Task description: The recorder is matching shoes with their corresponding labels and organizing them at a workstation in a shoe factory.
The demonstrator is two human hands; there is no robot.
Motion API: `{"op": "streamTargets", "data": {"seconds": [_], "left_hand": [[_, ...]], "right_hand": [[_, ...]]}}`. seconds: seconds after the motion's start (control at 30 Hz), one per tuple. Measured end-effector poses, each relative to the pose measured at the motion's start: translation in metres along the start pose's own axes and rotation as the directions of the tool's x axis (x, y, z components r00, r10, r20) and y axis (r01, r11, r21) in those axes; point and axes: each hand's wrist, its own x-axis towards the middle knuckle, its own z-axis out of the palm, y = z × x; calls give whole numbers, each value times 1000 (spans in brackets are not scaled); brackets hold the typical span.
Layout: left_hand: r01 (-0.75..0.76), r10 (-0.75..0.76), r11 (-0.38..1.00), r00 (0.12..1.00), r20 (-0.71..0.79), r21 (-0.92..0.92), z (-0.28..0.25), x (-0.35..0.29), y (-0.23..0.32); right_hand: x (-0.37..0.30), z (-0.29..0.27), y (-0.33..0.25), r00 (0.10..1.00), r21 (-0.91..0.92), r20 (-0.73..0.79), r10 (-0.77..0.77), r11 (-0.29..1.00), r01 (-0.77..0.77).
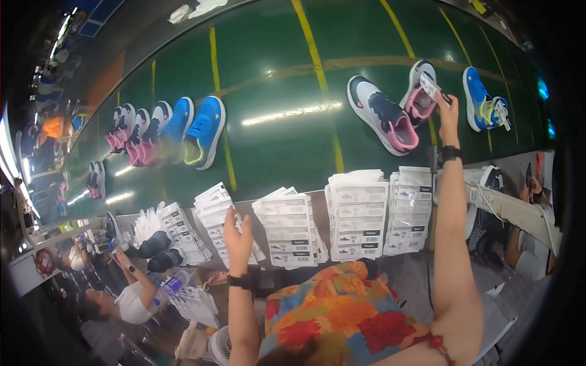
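Note:
My right hand (448, 113) pinches a small white label (429, 85) above the opening of a pink-lined sneaker (416, 105). Its mate, a white and navy sneaker (375, 110) with pink lining, lies to the left on the green belt (274, 73). To the right sits a blue pair (475, 91) with a white label (502, 113) at one shoe. Low on the left, my left hand (237, 241) has its fingers apart and holds nothing. It is beside a stack of printed label sheets (213, 204); more stacks (359, 213) line the belt's near edge.
Farther left on the belt stand blue sneakers (206, 128) and several pink-lined ones (141, 137). Yellow stripes (314, 55) cross the belt. Black shoes (155, 244), a bottle (176, 283) and a fan (213, 348) are at lower left. Co-workers (131, 299) are on both sides.

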Motion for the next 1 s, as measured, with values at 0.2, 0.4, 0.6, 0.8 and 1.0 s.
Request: {"op": "streamTargets", "data": {"seconds": [0.2, 0.4, 0.6, 0.8, 1.0], "left_hand": [[-36, 81, 968, 982, -173, 249, -32, 51, -93], [-350, 520, 751, 837, -173, 560, -48, 164, -75], [128, 116, 568, 965, -233, 813, -64, 294, -90], [-59, 63, 714, 998, 20, 698, -41, 339, -44], [-417, 328, 892, 861, 387, 172, 100, 169, 64]], "right_hand": [[45, 23, 35, 999, -191, 50, -11, 981, 20], [55, 3, 42, 977, -654, -210, -20, 746, -125], [-45, 43, -28, 873, -401, -276, -403, 873, 277], [-262, 174, -83, 909, -81, 415, -23, 995, 62], [-296, 255, -50, 827, -184, 524, -203, 921, 343]]}}
